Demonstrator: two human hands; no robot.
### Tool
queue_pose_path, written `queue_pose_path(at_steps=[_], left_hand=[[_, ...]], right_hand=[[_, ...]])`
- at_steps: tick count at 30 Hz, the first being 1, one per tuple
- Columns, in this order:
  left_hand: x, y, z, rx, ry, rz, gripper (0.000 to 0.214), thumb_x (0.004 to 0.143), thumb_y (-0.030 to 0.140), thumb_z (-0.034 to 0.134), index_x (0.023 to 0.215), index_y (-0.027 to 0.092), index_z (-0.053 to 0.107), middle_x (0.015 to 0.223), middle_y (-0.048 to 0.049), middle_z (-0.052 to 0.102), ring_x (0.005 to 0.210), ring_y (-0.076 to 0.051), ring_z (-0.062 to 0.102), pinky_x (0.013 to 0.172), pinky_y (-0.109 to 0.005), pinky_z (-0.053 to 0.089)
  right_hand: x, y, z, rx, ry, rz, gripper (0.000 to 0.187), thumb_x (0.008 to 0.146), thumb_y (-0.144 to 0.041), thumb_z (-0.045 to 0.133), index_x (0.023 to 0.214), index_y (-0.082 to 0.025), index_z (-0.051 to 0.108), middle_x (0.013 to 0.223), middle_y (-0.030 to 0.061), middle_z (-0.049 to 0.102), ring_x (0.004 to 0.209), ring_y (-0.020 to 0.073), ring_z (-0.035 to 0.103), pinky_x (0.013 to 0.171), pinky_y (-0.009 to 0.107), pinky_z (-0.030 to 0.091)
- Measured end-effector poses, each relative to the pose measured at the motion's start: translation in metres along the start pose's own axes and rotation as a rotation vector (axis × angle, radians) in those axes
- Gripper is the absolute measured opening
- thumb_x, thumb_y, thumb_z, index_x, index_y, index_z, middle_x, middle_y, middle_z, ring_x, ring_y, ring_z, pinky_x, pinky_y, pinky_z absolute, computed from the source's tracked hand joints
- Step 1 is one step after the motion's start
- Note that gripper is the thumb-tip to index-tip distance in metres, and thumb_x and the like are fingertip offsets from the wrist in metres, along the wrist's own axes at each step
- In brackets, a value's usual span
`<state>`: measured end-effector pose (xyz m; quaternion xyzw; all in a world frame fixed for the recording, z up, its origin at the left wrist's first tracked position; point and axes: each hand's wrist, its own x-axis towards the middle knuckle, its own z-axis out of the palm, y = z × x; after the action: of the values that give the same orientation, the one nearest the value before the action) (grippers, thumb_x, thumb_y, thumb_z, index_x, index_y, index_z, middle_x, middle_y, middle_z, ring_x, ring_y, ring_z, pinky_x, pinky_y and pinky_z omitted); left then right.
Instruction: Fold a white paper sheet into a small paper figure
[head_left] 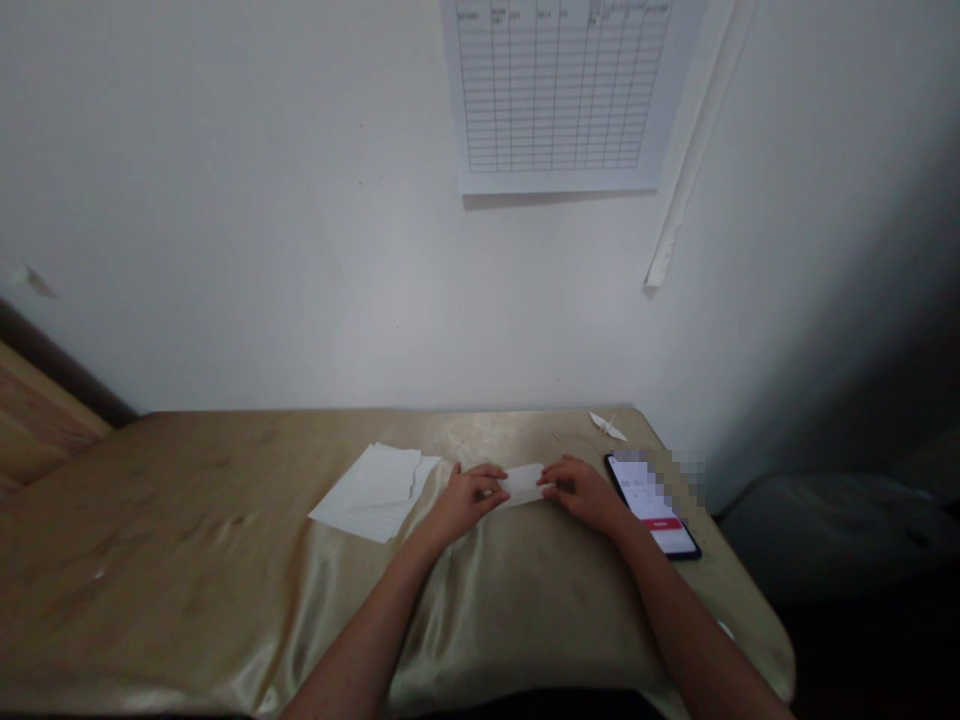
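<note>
A small white piece of paper [523, 484] is stretched between my two hands, just over the cloth-covered table. My left hand [472, 497] pinches its left end between thumb and fingers. At the opposite end, my right hand [579, 490] grips the paper the same way. Left of my left hand lies a loose stack of white paper sheets [367, 495], one with a torn, uneven right edge. A small folded white paper piece [608, 427] rests near the table's back right corner.
A phone [652, 510] with a lit screen lies beside my right forearm. The table [187, 520] wears a shiny, wrinkled gold-brown cloth and meets a white wall. A printed grid sheet [559, 100] hangs above. Wooden furniture [45, 410] stands at the left.
</note>
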<state>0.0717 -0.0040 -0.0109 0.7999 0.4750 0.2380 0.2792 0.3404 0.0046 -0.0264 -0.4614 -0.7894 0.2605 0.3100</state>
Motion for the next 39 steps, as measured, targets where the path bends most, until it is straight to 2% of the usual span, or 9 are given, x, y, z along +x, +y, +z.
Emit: queue_pose_path(at_steps=[5,9,16,21,26,33,39], left_hand=[[0.004,0.001,0.003,0.076,0.097,-0.015,0.013,0.091,0.031,0.067,0.086,0.023,0.076,0.132,-0.008,0.07,0.125,-0.026,0.062,0.12,-0.057,0.026],[0.004,0.003,0.002,0.15,0.121,-0.053,0.014,0.091,0.032,0.069,0.082,0.022,0.073,0.128,-0.006,0.072,0.122,-0.026,0.063,0.118,-0.056,0.027],[0.004,0.003,0.008,0.262,0.189,-0.116,0.014,0.089,0.032,0.068,0.1,0.025,0.074,0.12,-0.0056,0.075,0.124,-0.028,0.059,0.115,-0.051,0.03],[0.002,0.009,0.008,0.273,0.182,-0.089,0.038,0.091,0.032,0.066,0.129,0.034,0.068,0.121,-0.003,0.074,0.124,-0.026,0.057,0.115,-0.052,0.029],[-0.001,0.009,0.005,0.334,0.109,-0.055,0.021,0.093,0.039,0.066,0.109,0.038,0.079,0.128,-0.0019,0.071,0.129,-0.03,0.05,0.117,-0.059,0.023],[-0.004,0.011,0.002,0.371,0.044,-0.038,0.02,0.094,0.04,0.065,0.109,0.041,0.078,0.131,0.0007,0.071,0.138,-0.032,0.045,0.119,-0.073,0.006],[-0.004,0.01,0.003,0.371,0.052,-0.019,0.023,0.094,0.041,0.065,0.114,0.039,0.076,0.131,-0.0007,0.072,0.14,-0.033,0.046,0.118,-0.076,0.0]], right_hand=[[0.001,-0.001,0.002,-0.043,0.073,0.017,0.007,0.084,-0.025,0.072,0.088,-0.022,0.077,0.103,0.007,0.076,0.101,0.0218,0.067,0.106,0.042,0.046],[0.004,-0.006,0.006,-0.09,0.142,0.059,0.008,0.087,-0.026,0.071,0.083,-0.021,0.076,0.099,0.0081,0.073,0.098,0.0214,0.064,0.095,0.036,0.048],[0.007,-0.01,0.021,-0.234,0.222,0.124,0.011,0.089,-0.026,0.069,0.08,-0.021,0.074,0.101,0.0089,0.073,0.105,0.0239,0.06,0.104,0.04,0.041],[0.008,-0.013,0.027,-0.32,0.223,0.18,0.015,0.091,-0.028,0.064,0.08,-0.021,0.072,0.099,0.0094,0.073,0.109,0.0268,0.059,0.112,0.047,0.032],[0.007,-0.016,0.026,-0.355,0.215,0.195,0.015,0.089,-0.028,0.063,0.077,-0.023,0.069,0.093,0.0098,0.073,0.103,0.0279,0.06,0.115,0.054,0.027],[0.003,-0.021,0.023,-0.391,0.215,0.204,0.014,0.09,-0.029,0.061,0.079,-0.024,0.067,0.092,0.0085,0.072,0.106,0.0289,0.059,0.118,0.06,0.018],[0.003,-0.021,0.028,-0.449,0.197,0.227,0.016,0.095,-0.028,0.056,0.085,-0.023,0.067,0.1,0.0095,0.072,0.112,0.0306,0.055,0.117,0.066,0.014]])
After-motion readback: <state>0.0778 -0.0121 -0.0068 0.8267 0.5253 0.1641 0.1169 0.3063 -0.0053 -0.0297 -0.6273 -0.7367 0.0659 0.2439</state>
